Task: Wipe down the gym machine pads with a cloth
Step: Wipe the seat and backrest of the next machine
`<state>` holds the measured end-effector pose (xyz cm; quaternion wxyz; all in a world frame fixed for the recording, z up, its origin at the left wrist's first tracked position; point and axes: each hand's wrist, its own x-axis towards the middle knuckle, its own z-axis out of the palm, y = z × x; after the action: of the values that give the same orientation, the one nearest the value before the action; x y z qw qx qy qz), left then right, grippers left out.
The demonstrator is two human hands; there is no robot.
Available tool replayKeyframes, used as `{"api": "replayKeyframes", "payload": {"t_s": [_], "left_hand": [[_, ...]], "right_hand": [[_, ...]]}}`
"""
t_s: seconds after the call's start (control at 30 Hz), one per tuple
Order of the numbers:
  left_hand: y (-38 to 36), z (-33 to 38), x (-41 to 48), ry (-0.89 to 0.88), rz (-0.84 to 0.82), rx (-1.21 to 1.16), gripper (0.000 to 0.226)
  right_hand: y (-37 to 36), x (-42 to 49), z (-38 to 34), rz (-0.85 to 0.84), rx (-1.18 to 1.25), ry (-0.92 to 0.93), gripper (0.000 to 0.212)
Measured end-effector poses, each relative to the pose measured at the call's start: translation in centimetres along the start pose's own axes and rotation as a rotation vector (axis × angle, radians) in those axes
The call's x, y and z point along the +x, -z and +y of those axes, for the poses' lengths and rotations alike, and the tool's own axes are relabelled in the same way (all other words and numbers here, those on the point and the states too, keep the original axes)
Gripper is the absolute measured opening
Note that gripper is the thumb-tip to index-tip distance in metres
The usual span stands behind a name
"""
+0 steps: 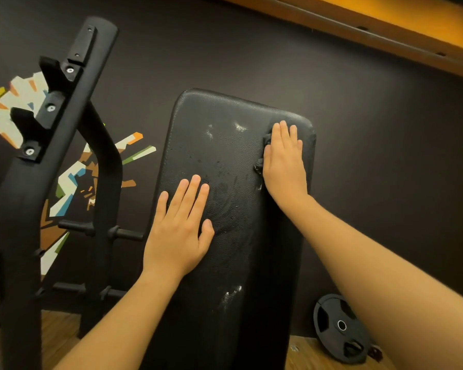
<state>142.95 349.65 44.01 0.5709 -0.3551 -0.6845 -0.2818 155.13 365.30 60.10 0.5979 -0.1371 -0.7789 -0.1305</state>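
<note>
Black pad: tilted up in front of the dark wall, shiny smears seen near the top and lower down.
Cloth: dark, pinned to the pad's upper right corner, mostly hidden under the palm.
Right hand: fingers straight, pressed flat on the cloth, nothing gripped.
Left hand: laid flat and open on the pad's left side.
Weight plate: leaned on the wall.
Rack: black, stood just left of the pad.

Gym interior: black padded bench back stood beside steel rack with bar hooks and plate-storage pegs; weight plate leaned against dark wall bearing angular painted mural; wood floor ran below.
</note>
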Motion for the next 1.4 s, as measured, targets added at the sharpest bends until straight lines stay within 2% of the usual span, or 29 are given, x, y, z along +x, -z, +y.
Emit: {"api": "replayKeyframes", "payload": {"t_s": [0.2, 0.37, 0.57, 0.77, 0.93, 1.1, 1.27, 1.4], "left_hand": [[0.0, 0.0, 0.0, 0.005, 0.000, -0.007, 0.066], [0.0, 0.1, 0.0, -0.006, -0.005, 0.004, 0.065], [0.2, 0.1, -0.1, -0.003, -0.011, 0.019, 0.065], [0.2, 0.1, 0.0, -0.003, -0.008, 0.023, 0.065], [0.2, 0.2, -0.1, -0.001, 0.007, 0.021, 0.065], [0.2, 0.1, -0.1, 0.001, -0.001, 0.015, 0.065], [0.2, 0.3, -0.1, 0.004, 0.009, 0.012, 0.065], [0.2, 0.2, -0.1, 0.004, 0.004, 0.017, 0.065]], "right_hand": [[0.2, 2.4, -0.7, 0.028, -0.003, -0.055, 0.052], [-0.6, -1.6, -1.3, 0.080, 0.021, -0.065, 0.053], [0.1, -1.6, -0.2, -0.037, 0.002, 0.008, 0.053], [-1.0, -4.0, -1.5, 0.061, 0.006, -0.073, 0.054], [-0.4, -2.2, -0.3, 0.028, -0.043, 0.005, 0.053], [-0.8, -2.3, -1.6, 0.091, 0.006, -0.104, 0.054], [-1.5, -5.5, -1.1, 0.045, -0.032, -0.004, 0.054], [-0.7, -3.2, -0.7, 0.024, -0.011, 0.015, 0.053]]}}
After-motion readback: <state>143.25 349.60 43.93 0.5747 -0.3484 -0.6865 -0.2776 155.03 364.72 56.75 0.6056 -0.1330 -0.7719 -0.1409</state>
